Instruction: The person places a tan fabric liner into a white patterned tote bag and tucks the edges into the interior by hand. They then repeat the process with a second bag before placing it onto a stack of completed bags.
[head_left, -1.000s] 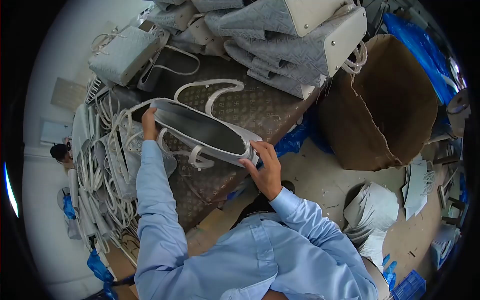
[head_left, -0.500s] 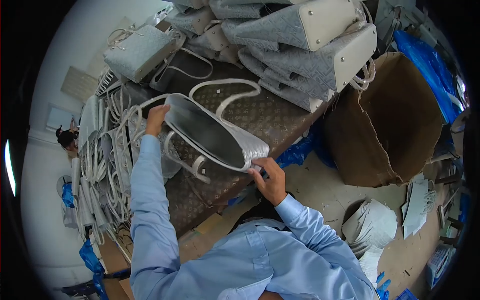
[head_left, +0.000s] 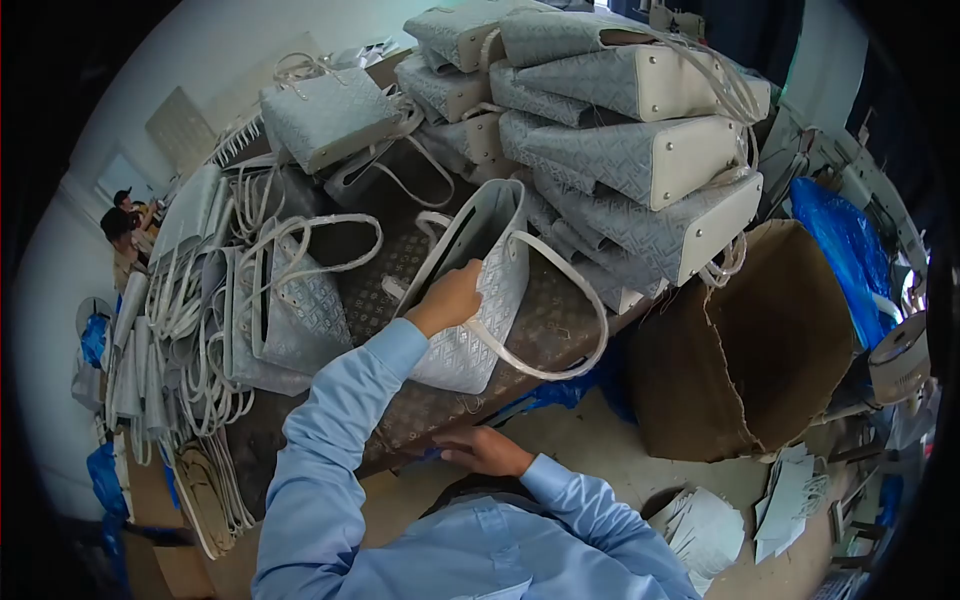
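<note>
A silvery-white patterned handbag (head_left: 470, 355) stands upright on the brown patterned table (head_left: 400, 430), its mouth turned toward the upper left. My left hand (head_left: 450, 300) is closed on the bag's near side, by the base of a handle; its fingertips are partly hidden. One long white handle (head_left: 585, 290) loops out to the right. Close to the table's near edge, my right hand (head_left: 487, 450) is off the bag, its fingers stretched out to the left and the thumb side lower. A bit of blue shows by those fingertips, too small to make out.
Several similar handbags (head_left: 610, 150) are piled at the back right. More bags and hanging straps (head_left: 210, 330) crowd the left. A large brown carton (head_left: 690, 380) stands right of the table, beside blue plastic (head_left: 850, 250). Other people (head_left: 125, 235) are at the far left.
The handbag has turned from lying tilted toward me to standing upright. My left hand has moved right and down along it, and my right hand has let go and dropped nearer my body.
</note>
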